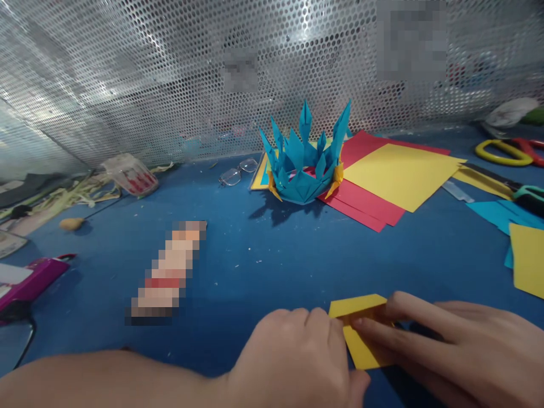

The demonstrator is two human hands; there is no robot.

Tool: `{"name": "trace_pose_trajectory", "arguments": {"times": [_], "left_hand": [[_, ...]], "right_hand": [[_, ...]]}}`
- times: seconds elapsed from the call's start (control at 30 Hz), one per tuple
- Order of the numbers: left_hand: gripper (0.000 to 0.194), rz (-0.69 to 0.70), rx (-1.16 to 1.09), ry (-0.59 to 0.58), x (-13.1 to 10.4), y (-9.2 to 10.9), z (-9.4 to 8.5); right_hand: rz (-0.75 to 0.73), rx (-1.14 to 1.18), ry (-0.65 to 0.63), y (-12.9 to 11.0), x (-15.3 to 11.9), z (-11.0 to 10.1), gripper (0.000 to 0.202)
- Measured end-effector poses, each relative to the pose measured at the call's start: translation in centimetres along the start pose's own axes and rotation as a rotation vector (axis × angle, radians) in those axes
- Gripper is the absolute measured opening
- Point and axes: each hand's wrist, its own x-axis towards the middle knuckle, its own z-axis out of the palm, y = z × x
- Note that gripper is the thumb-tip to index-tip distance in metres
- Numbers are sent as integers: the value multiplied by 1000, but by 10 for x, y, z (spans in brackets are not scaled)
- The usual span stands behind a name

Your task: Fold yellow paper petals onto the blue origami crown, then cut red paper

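Note:
A small piece of folded yellow paper [369,343] lies near the front edge of my view, with a crease across it and a flap along its far side. My left hand [297,360] is curled into a fist at the paper's left edge, its fingertips hidden behind the knuckles. From the right, my right hand [450,345] grips the same paper. One of its fingers lies in the fold and another rests at the far flap, while the thumb is out of sight.
A blue origami crown [302,184] stands at the back. Right of it are red sheets [378,212], a large yellow sheet [403,173] and scissors [501,153]. Glasses [232,177], a plastic cup [131,175] and a purple object [38,280] lie left on the blue table [255,294].

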Motion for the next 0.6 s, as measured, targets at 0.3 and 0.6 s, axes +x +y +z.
{"name": "trace_pose_trajectory", "arguments": {"times": [0.3, 0.6], "left_hand": [[22, 100, 24, 81, 0, -6, 1], [27, 88, -218, -128, 8, -15, -7]], "right_hand": [[133, 190, -11, 4, 5, 0, 28], [276, 364, -67, 18, 18, -6, 26]]}}
